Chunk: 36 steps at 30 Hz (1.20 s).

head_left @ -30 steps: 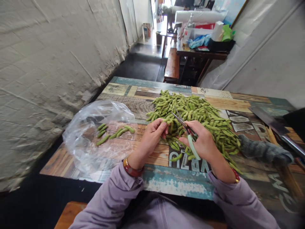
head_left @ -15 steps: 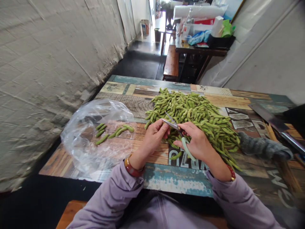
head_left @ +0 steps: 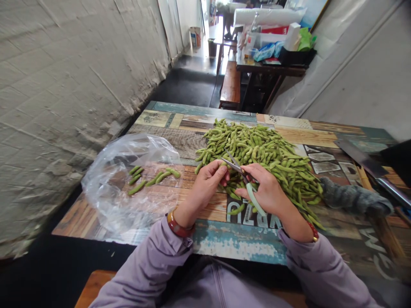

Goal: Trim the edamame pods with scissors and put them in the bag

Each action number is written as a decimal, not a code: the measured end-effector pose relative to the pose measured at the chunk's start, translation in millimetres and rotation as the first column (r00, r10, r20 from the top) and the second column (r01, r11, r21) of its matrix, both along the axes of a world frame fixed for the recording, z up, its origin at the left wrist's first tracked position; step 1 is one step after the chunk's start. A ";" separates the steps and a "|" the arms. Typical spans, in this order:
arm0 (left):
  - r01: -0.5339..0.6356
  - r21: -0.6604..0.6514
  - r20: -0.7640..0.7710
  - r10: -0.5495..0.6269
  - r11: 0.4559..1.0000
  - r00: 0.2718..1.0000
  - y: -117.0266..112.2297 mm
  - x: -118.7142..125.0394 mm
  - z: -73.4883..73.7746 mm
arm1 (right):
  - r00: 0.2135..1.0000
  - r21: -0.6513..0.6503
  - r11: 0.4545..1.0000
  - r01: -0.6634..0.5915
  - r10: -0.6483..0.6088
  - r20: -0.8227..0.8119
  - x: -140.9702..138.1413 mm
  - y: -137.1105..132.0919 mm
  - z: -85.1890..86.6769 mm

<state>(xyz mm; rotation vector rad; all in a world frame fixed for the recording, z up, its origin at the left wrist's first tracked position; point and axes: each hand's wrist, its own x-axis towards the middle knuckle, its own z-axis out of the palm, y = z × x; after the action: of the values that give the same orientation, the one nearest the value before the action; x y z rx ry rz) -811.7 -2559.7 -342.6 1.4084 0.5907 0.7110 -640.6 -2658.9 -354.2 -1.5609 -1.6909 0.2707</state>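
My right hand [head_left: 267, 188] holds a pair of scissors [head_left: 253, 197] with pale green handles, its blades parted and pointing up to the left. The fingers of my left hand [head_left: 208, 182] are pinched together close by the blade tips. They grip a green soybean pod, mostly hidden by the fingers. Just beyond both hands spreads a large heap of soybean pods [head_left: 253, 145]. To the left lies a clear plastic bag [head_left: 109, 171], with several pods [head_left: 137, 187] on it or inside; I cannot tell which.
The patchwork-patterned table [head_left: 237, 246] carries a cleaver [head_left: 361, 156] at the right, near a wooden handle wrapped in grey cloth [head_left: 356, 196]. A rough white wall [head_left: 70, 77] runs along the left. Farther back are a wooden bench [head_left: 230, 85] and a cluttered table [head_left: 269, 67].
The scissors have shifted slightly right, and their blades have moved a little away from my left fingertips. Both hands otherwise stay almost in place; the pods on the bag look the same.
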 end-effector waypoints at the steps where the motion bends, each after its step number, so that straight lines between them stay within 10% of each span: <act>1: -0.001 0.015 -0.009 0.001 1.000 1.000 0.1 0.1 -0.5 | 1.000 -0.002 1.000 -0.001 0.001 0.004 -0.2 -0.1 0.3; 29: 0.007 0.086 -0.081 0.000 0.996 0.997 2.6 -0.5 2.2 | 0.985 0.036 0.999 -0.039 0.033 0.172 8.6 -0.6 -1.6; 36: 0.045 -0.109 0.041 -0.040 0.993 0.998 6.1 -3.8 1.1 | 0.996 0.083 0.995 0.062 -0.067 0.057 9.1 3.7 -7.5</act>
<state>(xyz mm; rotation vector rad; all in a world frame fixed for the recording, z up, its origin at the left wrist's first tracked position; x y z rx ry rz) -815.5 -2553.6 -341.5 1.2988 0.5596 0.6607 -631.5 -2655.2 -361.7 -1.5734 -1.6731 0.1214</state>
